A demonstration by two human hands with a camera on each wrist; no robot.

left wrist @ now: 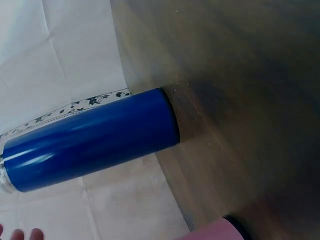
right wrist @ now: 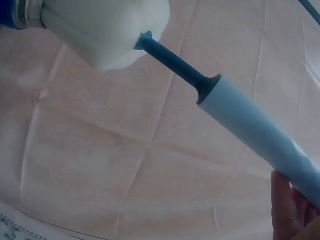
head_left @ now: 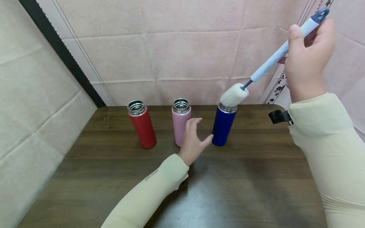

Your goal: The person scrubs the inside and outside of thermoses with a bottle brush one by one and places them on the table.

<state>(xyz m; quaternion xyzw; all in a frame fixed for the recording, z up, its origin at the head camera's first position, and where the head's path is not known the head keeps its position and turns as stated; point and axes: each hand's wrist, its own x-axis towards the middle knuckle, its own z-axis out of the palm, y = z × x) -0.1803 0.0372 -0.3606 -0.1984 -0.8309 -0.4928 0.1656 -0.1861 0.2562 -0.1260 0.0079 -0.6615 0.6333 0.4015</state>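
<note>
My right hand (head_left: 310, 60) grips the light blue handle of a bottle brush (head_left: 271, 63), held at a slant. Its white sponge head (right wrist: 110, 30) sits at the mouth of the dark blue bottle (head_left: 224, 125), which stands upright without a lid. My left hand (head_left: 194, 142) is spread, thumb and fingers apart, in front of the pink bottle (head_left: 179, 122) and just left of the blue one. Nothing lies between its fingers. In the left wrist view the blue bottle (left wrist: 95, 140) spans the middle, and the left fingertips (left wrist: 35, 234) show at the lower left corner.
A red bottle (head_left: 143, 128), also lidless, stands left of the pink one. All the bottles are on a brown wooden table (head_left: 242, 183) near its back edge. A pale cloth (head_left: 194, 57) hangs behind and along the sides. A black clip (head_left: 278, 116) is at the right cuff.
</note>
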